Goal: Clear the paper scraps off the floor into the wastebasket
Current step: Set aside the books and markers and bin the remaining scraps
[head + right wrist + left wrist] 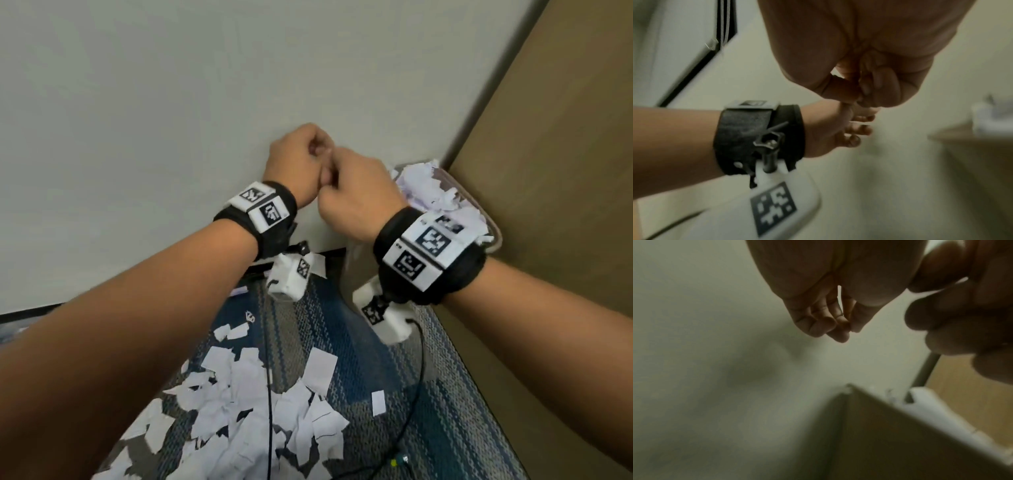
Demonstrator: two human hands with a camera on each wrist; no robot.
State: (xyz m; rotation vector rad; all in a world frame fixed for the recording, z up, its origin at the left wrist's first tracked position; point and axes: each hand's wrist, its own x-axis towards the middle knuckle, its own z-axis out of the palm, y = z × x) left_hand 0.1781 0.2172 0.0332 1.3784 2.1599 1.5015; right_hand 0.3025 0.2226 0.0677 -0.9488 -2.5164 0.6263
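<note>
Both wrist views are blurred and dim. In the left wrist view little is sharp beyond curled fingers against the pale wall (171, 102). In the head view the wastebasket (495, 236) is mostly hidden behind the right wrist and its black band; only part of its clear rim and the heap of white paper filling it to the top show. It stands in the corner where the wall meets a tan panel (565, 171). The lower edge of the head view cuts off the pile of paper scraps (246, 394), which lies on the blue patterned carpet (359, 342) in front of the wastebasket, nearer the person, with one small scrap apart to the right. Two black cables (416, 377) run across the carpet through and beside the scraps.

The left hand (298, 161) and right hand (359, 192) are raised together in front of the wall, just left of the wastebasket's top, knuckles up, touching at the fingers. Both have their fingers curled in. Whether either hand pinches any paper cannot be told: no scrap shows between the fingers in any view.
</note>
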